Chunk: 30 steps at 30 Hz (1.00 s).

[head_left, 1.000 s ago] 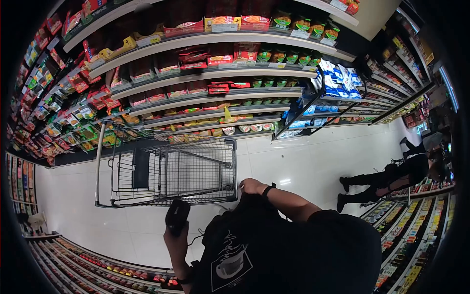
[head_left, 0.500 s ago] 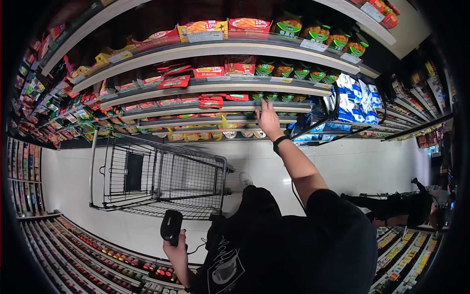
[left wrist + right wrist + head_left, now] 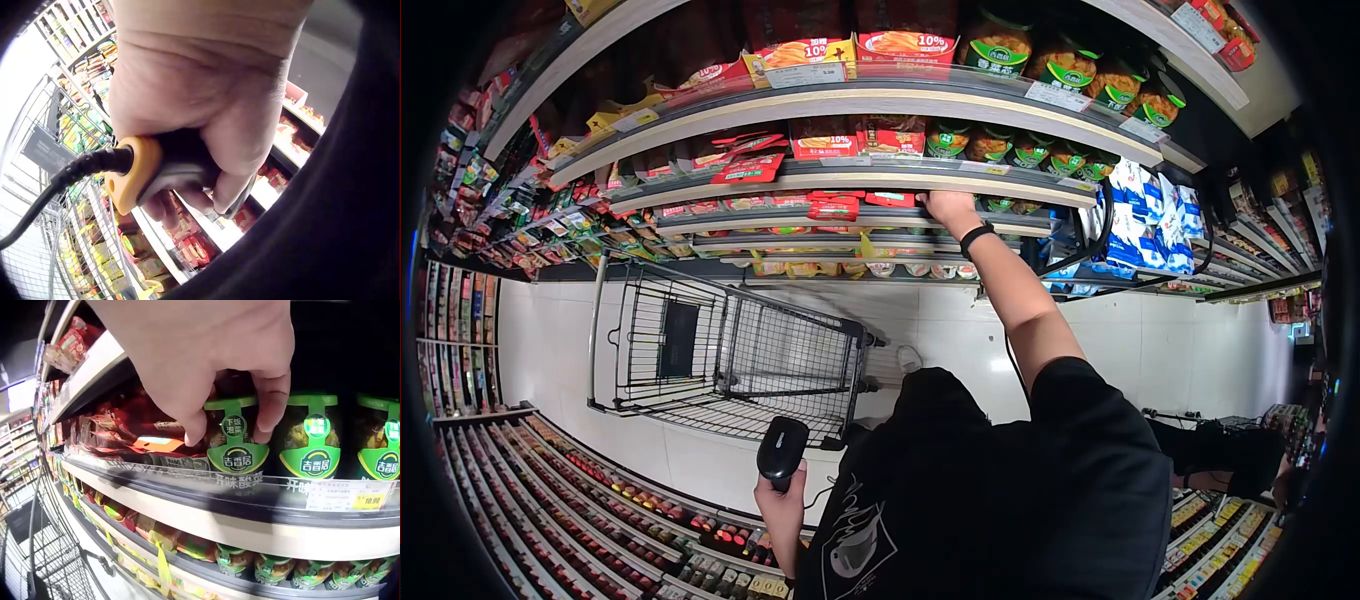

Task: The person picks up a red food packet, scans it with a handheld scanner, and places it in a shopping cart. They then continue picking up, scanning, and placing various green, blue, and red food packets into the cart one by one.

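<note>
My right hand (image 3: pixel 952 210) reaches into a middle shelf. In the right wrist view its thumb and fingers straddle the lid end of a jar of pickled vegetables (image 3: pixel 238 453) with a green label, gripping it from both sides. The jar stands upright behind a clear shelf lip, beside a matching jar (image 3: pixel 310 440) and red packets (image 3: pixel 134 428). Down at the lower left, my left hand (image 3: pixel 782 505) holds a black handheld scanner (image 3: pixel 783 450). From the left wrist, its orange handle end (image 3: pixel 144 165) shows, with a coiled black cable (image 3: pixel 94 165) running out of it.
A wire shopping cart (image 3: pixel 775 345) stands on the floor left of my legs. Blue and white bags (image 3: pixel 1145 220) fill a rack to the right of the jars. Another person (image 3: pixel 1230 455) is at the far right. More shelves (image 3: pixel 600 520) line the lower left.
My right hand has gone from beside the cart up to the shelf, fingers spread midway, and now grips a jar. The left hand keeps the scanner. The shelves appear closer.
</note>
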{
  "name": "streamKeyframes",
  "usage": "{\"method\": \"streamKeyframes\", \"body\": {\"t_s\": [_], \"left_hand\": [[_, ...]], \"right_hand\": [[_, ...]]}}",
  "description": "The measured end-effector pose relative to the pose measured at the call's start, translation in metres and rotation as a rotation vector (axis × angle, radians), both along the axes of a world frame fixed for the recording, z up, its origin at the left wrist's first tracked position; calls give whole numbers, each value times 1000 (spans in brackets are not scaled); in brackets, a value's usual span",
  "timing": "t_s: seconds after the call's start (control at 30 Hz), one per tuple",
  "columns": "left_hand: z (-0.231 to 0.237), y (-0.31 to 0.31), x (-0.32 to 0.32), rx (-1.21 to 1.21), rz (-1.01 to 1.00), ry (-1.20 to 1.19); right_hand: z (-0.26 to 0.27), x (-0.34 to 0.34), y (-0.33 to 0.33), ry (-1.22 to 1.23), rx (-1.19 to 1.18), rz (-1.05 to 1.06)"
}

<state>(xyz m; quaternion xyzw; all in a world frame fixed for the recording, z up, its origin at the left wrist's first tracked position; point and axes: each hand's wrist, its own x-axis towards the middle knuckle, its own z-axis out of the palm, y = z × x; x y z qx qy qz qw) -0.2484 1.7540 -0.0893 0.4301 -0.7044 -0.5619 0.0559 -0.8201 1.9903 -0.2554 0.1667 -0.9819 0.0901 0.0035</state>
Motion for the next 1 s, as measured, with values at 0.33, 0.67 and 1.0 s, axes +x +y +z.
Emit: {"method": "streamKeyframes", "body": {"t_s": [0.33,0.67,1.0], "left_hand": [[-7,-6,10,-16,18,45],[-4,-9,21,18,84,42],[-6,-20,31,81,106,-21]], "right_hand": [[-8,-14,-15,-135,80,-45],[-13,-20,-17,-85,76,-47],[-11,15,-3,181,-47,-62]]}}
